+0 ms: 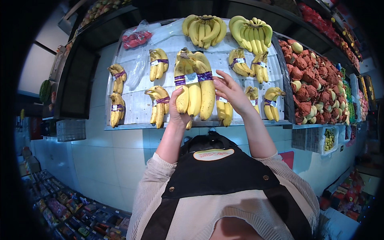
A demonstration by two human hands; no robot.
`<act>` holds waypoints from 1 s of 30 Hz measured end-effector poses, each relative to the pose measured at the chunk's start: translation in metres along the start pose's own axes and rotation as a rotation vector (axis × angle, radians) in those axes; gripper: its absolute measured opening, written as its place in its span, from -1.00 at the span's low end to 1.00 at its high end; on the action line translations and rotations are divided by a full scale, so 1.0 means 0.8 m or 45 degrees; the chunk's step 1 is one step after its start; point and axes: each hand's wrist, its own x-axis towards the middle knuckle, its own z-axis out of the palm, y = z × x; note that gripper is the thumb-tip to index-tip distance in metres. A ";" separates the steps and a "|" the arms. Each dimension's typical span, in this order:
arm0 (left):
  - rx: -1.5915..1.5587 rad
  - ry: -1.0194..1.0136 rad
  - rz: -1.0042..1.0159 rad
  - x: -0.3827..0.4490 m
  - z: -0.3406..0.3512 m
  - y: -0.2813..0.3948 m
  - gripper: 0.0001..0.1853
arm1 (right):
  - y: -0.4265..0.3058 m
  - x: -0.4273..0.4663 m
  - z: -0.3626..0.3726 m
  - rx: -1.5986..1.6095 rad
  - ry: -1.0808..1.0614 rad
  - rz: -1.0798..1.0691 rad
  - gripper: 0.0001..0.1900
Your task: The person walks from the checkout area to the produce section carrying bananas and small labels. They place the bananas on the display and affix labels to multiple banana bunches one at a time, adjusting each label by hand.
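A bunch of yellow bananas (pixel 192 99), wrapped in a purple printed band with a white label (pixel 191 78), is held up over the display table. My left hand (pixel 177 106) grips its lower left side, thumb on the front; the fingers behind are hidden. Beside the bunch's right edge, my right hand (pixel 230 93) has its fingers spread. I cannot tell whether its fingertips touch the fruit. Behind and below that hand lies another banded bunch (pixel 224 112), partly covered.
Several small banded bunches (pixel 159 64) lie on the white-lined table (pixel 136 105). Two large unbanded bunches (pixel 205 31) (pixel 252 34) sit at its far edge, with plastic bags (pixel 136 39) at far left. Fruit in red-brown paper (pixel 312 87) fills the bin on the right.
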 end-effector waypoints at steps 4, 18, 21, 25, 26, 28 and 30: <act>0.048 -0.030 -0.027 0.007 0.001 -0.015 -0.46 | 0.019 0.010 0.014 0.037 0.032 0.020 -0.09; 0.902 0.201 0.024 0.036 -0.003 -0.015 -0.29 | 0.085 0.133 -0.037 0.844 0.147 0.208 -0.33; 0.949 0.315 0.093 0.017 -0.029 0.001 -0.45 | 0.090 0.195 -0.077 0.739 0.175 0.106 -0.23; 0.940 0.623 0.157 -0.040 -0.078 0.012 -0.56 | 0.118 0.268 -0.126 0.611 0.244 0.018 -0.17; 0.898 0.715 0.136 -0.055 -0.088 0.012 -0.58 | 0.131 0.282 -0.135 0.609 0.270 0.025 -0.16; 0.834 0.830 0.119 -0.078 -0.101 0.006 -0.60 | 0.159 0.304 -0.147 0.610 0.314 0.046 -0.14; 0.792 0.886 0.128 -0.092 -0.103 -0.001 -0.62 | 0.184 0.313 -0.148 0.543 0.380 0.037 -0.15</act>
